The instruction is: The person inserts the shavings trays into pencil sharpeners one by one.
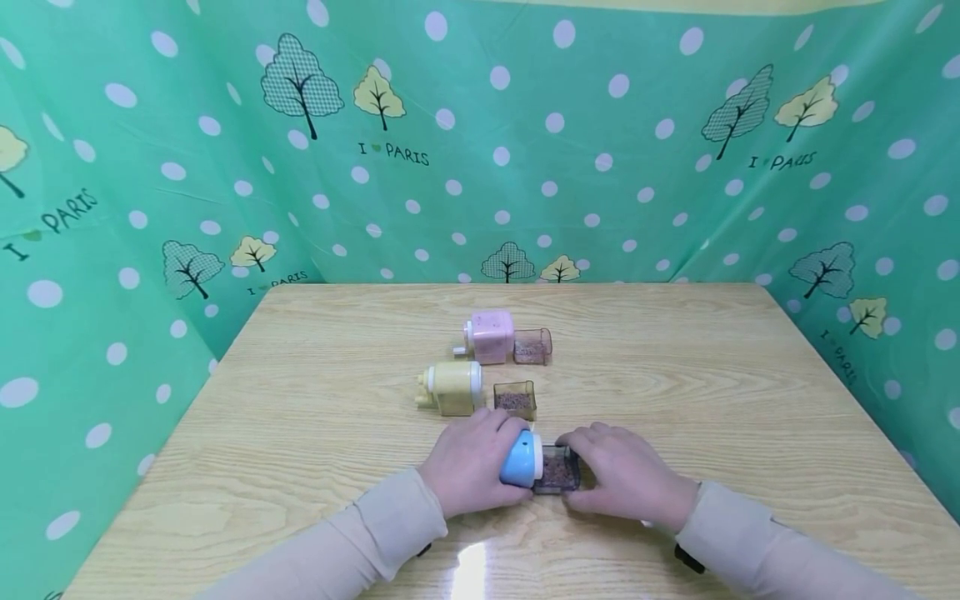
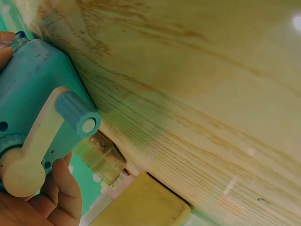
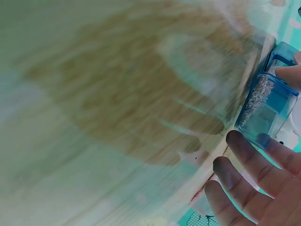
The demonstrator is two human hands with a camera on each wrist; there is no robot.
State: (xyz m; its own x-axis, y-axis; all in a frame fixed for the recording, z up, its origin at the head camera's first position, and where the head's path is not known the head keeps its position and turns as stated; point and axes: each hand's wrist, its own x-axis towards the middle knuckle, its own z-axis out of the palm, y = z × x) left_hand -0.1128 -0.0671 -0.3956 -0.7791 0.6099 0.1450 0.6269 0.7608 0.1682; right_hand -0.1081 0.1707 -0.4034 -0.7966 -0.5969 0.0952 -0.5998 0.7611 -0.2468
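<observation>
In the head view, my left hand (image 1: 474,464) grips a blue crank pencil sharpener (image 1: 517,461) that lies on the table. Its white crank (image 2: 40,132) with a blue knob shows in the left wrist view. A clear, dark-tinted shavings drawer (image 1: 557,472) is at the sharpener's right end, with shavings inside. My right hand (image 1: 632,479) pinches this drawer between thumb and index finger, while the other fingers (image 3: 240,190) stay spread in the right wrist view. Whether the drawer is partly inside the sharpener is hard to tell.
Behind my hands lies a yellow sharpener (image 1: 456,388), its shavings drawer (image 1: 515,400) apart on its right. Farther back is a pink sharpener (image 1: 491,337) with its drawer (image 1: 532,347) beside it. A green dotted curtain (image 1: 525,192) surrounds the wooden table (image 1: 712,367).
</observation>
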